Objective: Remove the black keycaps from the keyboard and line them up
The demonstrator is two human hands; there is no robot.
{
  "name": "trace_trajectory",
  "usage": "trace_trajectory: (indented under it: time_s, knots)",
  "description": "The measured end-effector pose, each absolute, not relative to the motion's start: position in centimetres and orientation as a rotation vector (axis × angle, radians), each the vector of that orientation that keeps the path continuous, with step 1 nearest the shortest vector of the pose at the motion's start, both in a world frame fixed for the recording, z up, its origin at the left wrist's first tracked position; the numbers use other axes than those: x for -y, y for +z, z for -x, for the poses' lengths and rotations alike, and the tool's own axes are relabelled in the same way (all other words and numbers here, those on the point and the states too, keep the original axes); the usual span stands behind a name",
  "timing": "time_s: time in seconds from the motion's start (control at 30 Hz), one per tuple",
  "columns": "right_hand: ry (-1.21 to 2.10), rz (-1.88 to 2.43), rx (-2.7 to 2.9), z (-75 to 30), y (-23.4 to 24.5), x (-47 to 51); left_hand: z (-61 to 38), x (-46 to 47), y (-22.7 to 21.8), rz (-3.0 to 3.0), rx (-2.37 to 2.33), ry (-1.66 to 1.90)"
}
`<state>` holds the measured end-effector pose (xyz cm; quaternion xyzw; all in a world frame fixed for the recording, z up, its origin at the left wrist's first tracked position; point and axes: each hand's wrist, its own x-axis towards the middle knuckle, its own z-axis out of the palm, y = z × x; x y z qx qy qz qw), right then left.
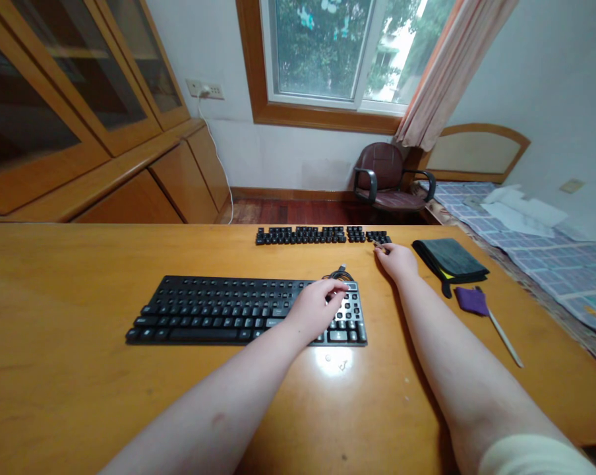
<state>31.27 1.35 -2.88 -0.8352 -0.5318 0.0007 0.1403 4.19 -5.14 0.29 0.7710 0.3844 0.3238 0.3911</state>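
A black keyboard (pixel 204 322) lies on the wooden desk, with keycaps in its lower rows and bare switches in its upper rows and number pad. My left hand (pixel 315 305) is over its right end, thumb and forefinger brought close together near the top right corner; whatever is between them is hidden. Farther back, loose black keycaps (pixel 305 235) stand in grouped rows along the desk's far edge. At their right end my right hand (pixel 397 262) pinches with its fingertips, where something small and thin shows that I cannot make out.
A coiled cable (pixel 340 273) sits behind the keyboard. To the right lie a dark folded cloth or case (pixel 451 258), a purple cloth piece (pixel 472 301) and a thin white stick (pixel 506 340). Beyond the desk are an armchair (pixel 384 175) and a bed (pixel 515 231); cabinets (pixel 144 191) stand left.
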Motion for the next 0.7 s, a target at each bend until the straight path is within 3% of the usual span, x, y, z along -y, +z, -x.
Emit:
trace_trajectory:
  time_s: [0.7]
  knots:
    - [0.005,2.435,1.517,-31.2,-2.74,-1.64,-4.03,5.02,-0.11,-1.899,-0.964,0.851]
